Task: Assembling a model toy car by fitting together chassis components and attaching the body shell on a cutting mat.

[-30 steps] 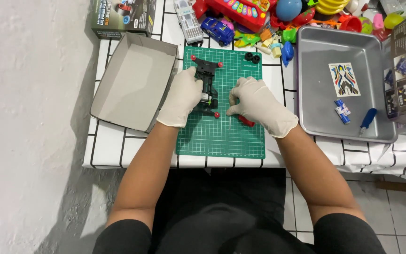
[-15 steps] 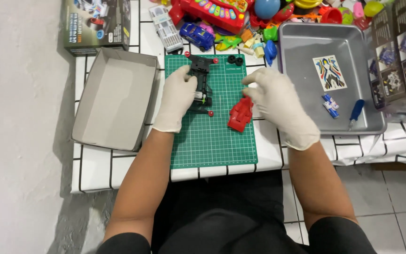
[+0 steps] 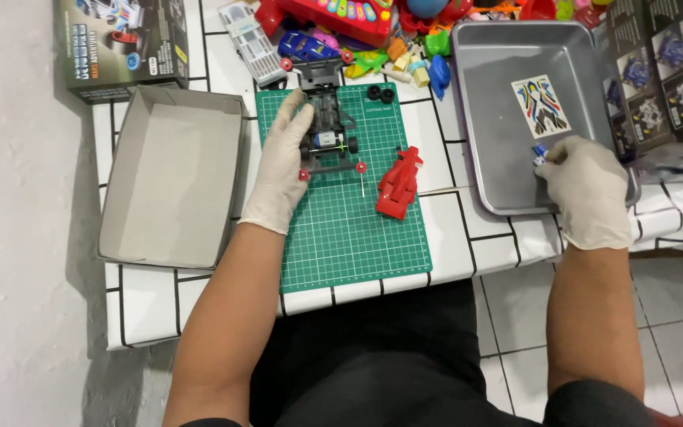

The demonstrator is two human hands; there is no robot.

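A black toy car chassis (image 3: pixel 327 130) with small red rollers lies at the top of the green cutting mat (image 3: pixel 341 229). My left hand (image 3: pixel 280 162), in a white glove, rests on the chassis's left side and holds it in place. The red car body shell (image 3: pixel 399 183) lies loose on the mat's right part, with a thin metal rod (image 3: pixel 363 187) beside it. My gloved right hand (image 3: pixel 585 188) is over the near right corner of the grey metal tray (image 3: pixel 490 119), fingers closed around a small blue and white object (image 3: pixel 539 153).
An open grey cardboard box lid (image 3: pixel 169 174) lies left of the mat. A sticker sheet (image 3: pixel 541 104) is in the tray. Two black wheels (image 3: pixel 380 94) sit at the mat's top right. Toys (image 3: pixel 341 24) and printed boxes (image 3: pixel 658 71) crowd the back and right edge.
My right hand let go of the red body shell, left it on the mat, and moved right into the tray onto the small blue object. My left hand stayed on the chassis.
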